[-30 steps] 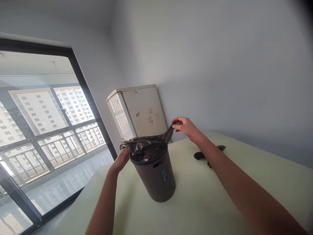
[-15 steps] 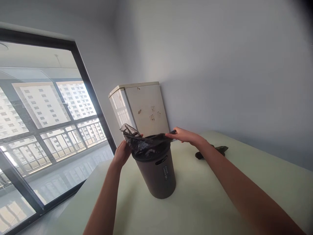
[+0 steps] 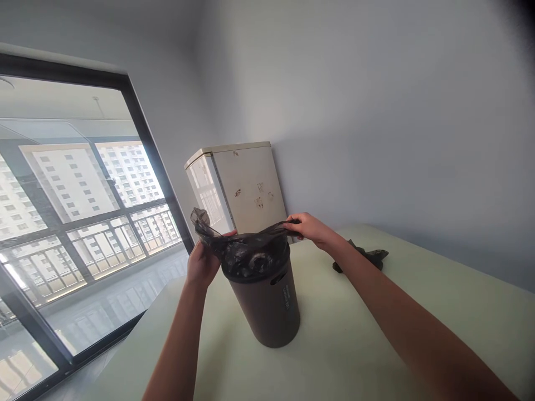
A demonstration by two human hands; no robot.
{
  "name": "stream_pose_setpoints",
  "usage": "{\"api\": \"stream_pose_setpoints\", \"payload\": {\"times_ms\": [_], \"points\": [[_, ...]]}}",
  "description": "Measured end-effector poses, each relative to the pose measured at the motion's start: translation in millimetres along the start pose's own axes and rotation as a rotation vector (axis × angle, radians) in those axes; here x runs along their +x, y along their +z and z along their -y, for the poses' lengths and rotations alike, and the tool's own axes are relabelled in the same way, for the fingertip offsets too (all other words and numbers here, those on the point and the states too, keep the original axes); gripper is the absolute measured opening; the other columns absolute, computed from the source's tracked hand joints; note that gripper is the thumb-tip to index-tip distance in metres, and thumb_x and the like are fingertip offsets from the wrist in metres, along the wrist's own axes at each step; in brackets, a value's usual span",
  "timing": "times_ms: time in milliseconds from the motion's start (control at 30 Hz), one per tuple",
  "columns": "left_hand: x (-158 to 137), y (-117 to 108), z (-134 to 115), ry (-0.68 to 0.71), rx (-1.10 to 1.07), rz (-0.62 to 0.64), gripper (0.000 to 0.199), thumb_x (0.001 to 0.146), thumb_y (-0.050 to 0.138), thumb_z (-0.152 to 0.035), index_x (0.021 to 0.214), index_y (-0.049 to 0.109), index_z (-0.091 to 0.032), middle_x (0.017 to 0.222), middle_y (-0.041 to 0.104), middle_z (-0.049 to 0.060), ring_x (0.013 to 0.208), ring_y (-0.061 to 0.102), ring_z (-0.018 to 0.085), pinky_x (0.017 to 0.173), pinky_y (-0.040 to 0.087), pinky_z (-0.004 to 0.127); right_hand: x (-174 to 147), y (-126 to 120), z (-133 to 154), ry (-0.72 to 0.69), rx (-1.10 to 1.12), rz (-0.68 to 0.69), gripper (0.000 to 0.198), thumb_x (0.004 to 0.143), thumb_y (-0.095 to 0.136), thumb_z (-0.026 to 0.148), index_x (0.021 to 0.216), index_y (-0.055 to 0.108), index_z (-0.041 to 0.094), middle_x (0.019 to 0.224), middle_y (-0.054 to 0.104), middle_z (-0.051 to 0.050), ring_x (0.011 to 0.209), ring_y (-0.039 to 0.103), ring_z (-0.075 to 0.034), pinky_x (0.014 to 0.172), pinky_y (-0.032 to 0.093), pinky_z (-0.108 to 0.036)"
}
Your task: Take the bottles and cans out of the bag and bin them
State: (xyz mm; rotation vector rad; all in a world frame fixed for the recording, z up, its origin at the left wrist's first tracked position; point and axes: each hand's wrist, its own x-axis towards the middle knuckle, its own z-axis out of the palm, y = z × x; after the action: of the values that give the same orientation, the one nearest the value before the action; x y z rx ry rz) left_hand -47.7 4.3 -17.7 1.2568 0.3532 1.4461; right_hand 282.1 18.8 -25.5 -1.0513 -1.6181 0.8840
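Observation:
A dark grey trash can point(image 3: 267, 314) stands upright on the pale green tabletop, with a handle slot and printed lettering on its side. A thin black trash bag point(image 3: 253, 253) covers its mouth, bunched up at both sides. My left hand point(image 3: 203, 263) grips the bag's gathered edge at the can's left, slightly outside the rim. At the right, my right hand point(image 3: 307, 228) pinches another part of the edge between thumb and fingers, pulled up and away from the rim. The bag's bottom inside the can is hidden.
Another crumpled black plastic bag point(image 3: 374, 257) lies on the table point(image 3: 343, 328), partly behind my right forearm. A white refrigerator-like cabinet point(image 3: 254, 192) with stained patches stands behind the table. Framed glass doors point(image 3: 154, 145) are at the left, a grey wall point(image 3: 388, 128) at the right.
Both hands have drawn the bag's edges slightly farther apart, the left one moving outward. The bag stretches more between them and sags over the can's mouth. The can has turned slightly.

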Motion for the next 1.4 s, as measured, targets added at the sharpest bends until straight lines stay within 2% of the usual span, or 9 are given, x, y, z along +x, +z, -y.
{"api": "stream_pose_setpoints", "payload": {"times_ms": [100,267,367,533,667,800,1000,1133,1400], "points": [[-4,4,-6,0.055,-0.125,0.047,0.012,0.097,0.059,-0.028,0.099,0.067,-0.019,0.060,0.059,-0.004,0.064,0.069,0.016,0.081,0.060,0.035,-7,3,13,-0.030,-0.104,-0.083,0.038,0.089,0.064,0.054,0.074,0.054,0.021,0.069,0.047,0.001,0.062,0.041,-0.013,0.055,0.032,-0.027],[-11,14,-16,0.029,-0.285,0.176,0.014,0.097,0.051,-0.007,0.100,0.060,-0.018,0.055,0.034,-0.010,0.036,0.032,0.005,0.042,0.036,0.016,-21,8,33,-0.079,-0.247,-0.118,0.038,0.091,0.060,0.050,0.070,0.047,0.021,0.064,0.045,0.001,0.057,0.041,-0.012,0.052,0.030,-0.027],[-11,18,-21,-0.004,-0.278,0.167,0.003,0.096,0.055,-0.016,0.097,0.058,-0.017,0.059,0.031,-0.009,0.042,0.032,0.006,0.042,0.034,0.018,-27,6,41,-0.075,-0.185,-0.089,0.036,0.091,0.061,0.047,0.072,0.043,0.022,0.057,0.038,0.005,0.049,0.034,-0.010,0.049,0.024,-0.027],[-12,22,-25,-0.018,-0.293,0.157,0.035,0.086,0.070,-0.043,0.098,0.060,-0.013,0.071,0.038,-0.005,0.053,0.035,0.008,0.047,0.039,0.021,-36,-11,47,0.004,-0.108,0.066,0.027,0.088,0.066,0.046,0.093,0.051,0.024,0.059,0.047,0.006,0.049,0.039,-0.011,0.051,0.029,-0.027],[-13,24,-21,0.080,-0.154,0.182,0.048,0.064,0.082,-0.015,0.109,0.064,-0.011,0.078,0.039,-0.004,0.058,0.035,0.005,0.051,0.040,0.018,-46,-35,54,0.085,-0.311,0.266,0.046,0.088,0.065,0.060,0.069,0.049,0.021,0.054,0.048,0.003,0.050,0.036,-0.011,0.056,0.028,-0.030],[-14,31,-16,0.101,0.017,0.104,0.033,0.079,0.080,-0.016,0.109,0.069,-0.014,0.077,0.038,-0.004,0.055,0.031,0.003,0.049,0.034,0.016,-53,-45,65,0.067,-0.299,0.257,0.059,0.084,0.068,0.067,0.057,0.045,0.020,0.050,0.042,0.004,0.052,0.032,-0.011,0.062,0.031,-0.031],[-28,59,-15,-0.042,0.196,0.131,0.047,0.099,0.061,-0.049,0.130,0.068,-0.014,0.059,0.027,-0.008,0.049,0.023,0.007,0.045,0.025,0.019,-58,-7,79,-0.249,0.222,0.227,0.046,0.087,0.070,0.060,0.103,0.079,0.018,0.110,0.074,-0.010,0.099,0.063,-0.023,0.093,0.046,-0.036],[-34,69,-9,-0.047,0.247,0.136,0.046,0.098,0.062,-0.050,0.124,0.070,-0.013,0.060,0.026,-0.008,0.049,0.019,0.006,0.043,0.021,0.019,-60,29,77,-0.240,0.480,0.317,0.046,0.091,0.065,0.059,0.090,0.080,0.016,0.094,0.076,-0.012,0.091,0.067,-0.024,0.091,0.052,-0.037],[-30,65,-11,-0.106,-0.023,0.195,0.037,0.093,0.057,-0.032,0.119,0.069,-0.010,0.079,0.038,-0.001,0.061,0.034,0.010,0.051,0.037,0.021,-57,48,68,-0.481,0.500,0.044,0.044,0.095,0.059,0.047,0.059,0.066,0.021,0.072,0.064,-0.007,0.090,0.065,-0.025,0.107,0.044,-0.043]]}}
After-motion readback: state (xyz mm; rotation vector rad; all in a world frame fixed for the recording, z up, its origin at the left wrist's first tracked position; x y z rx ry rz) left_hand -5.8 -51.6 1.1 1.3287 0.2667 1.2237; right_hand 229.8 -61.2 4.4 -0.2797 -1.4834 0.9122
